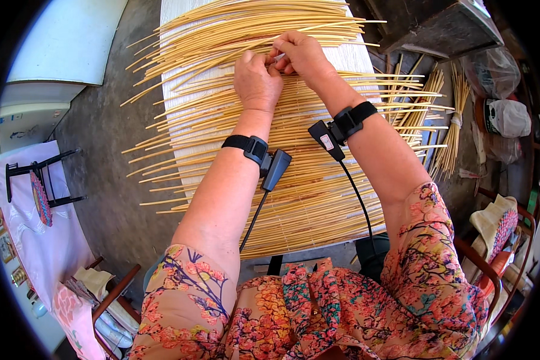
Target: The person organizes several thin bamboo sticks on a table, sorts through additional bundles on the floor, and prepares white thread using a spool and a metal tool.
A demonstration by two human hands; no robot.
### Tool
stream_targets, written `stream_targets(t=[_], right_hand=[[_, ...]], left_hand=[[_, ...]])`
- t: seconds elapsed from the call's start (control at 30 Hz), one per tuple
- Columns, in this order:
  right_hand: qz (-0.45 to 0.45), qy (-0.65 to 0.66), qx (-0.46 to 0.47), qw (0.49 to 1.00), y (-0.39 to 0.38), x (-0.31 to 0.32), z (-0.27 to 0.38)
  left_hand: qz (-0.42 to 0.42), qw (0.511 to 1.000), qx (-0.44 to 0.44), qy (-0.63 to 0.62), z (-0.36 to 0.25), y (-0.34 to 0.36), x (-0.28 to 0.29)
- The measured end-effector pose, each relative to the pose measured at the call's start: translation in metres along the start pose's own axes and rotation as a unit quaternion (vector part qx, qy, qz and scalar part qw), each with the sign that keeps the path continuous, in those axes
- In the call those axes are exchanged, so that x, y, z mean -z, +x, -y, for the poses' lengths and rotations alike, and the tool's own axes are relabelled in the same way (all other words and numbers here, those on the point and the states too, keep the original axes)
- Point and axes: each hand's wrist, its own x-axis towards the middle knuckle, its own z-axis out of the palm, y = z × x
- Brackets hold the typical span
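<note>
Many thin yellow stalks (300, 162) lie side by side across a whitish table (183, 123), joined in rows like a mat on the near side. Beyond them, a looser pile of stalks (222, 36) covers the table's far end. Over the far edge of the joined stalks, my left hand (257, 81) is closed with thumb and finger pinched. My right hand (300, 57) meets it fingertip to fingertip, also pinching. A small whitish bit shows between the fingers; what it is, I cannot tell. Each wrist wears a black strap with a small device.
Tied stalk bundles (453, 129) lean at the table's right, near a dark wooden cabinet (441, 27) and plastic bags (507, 117). Left of the grey floor (120, 132) stand a black-framed folding stool (45, 186) and a cloth-covered surface (60, 240). Chairs flank me.
</note>
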Motion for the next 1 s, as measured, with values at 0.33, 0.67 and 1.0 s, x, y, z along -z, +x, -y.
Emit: stream_targets(t=[0.33, 0.67, 1.0], right_hand=[[-0.02, 0.017, -0.016, 1.0, 0.005, -0.003, -0.01], [-0.016, 0.071, -0.024, 0.997, 0.008, -0.006, -0.001], [-0.001, -0.252, 0.07, 0.965, -0.012, 0.025, 0.028]], left_hand=[[-0.003, 1.0, 0.004, -0.017, -0.002, -0.004, -0.001], [-0.015, 1.0, -0.01, -0.008, 0.002, 0.002, 0.001], [-0.017, 0.999, -0.01, -0.035, 0.002, -0.002, 0.005]])
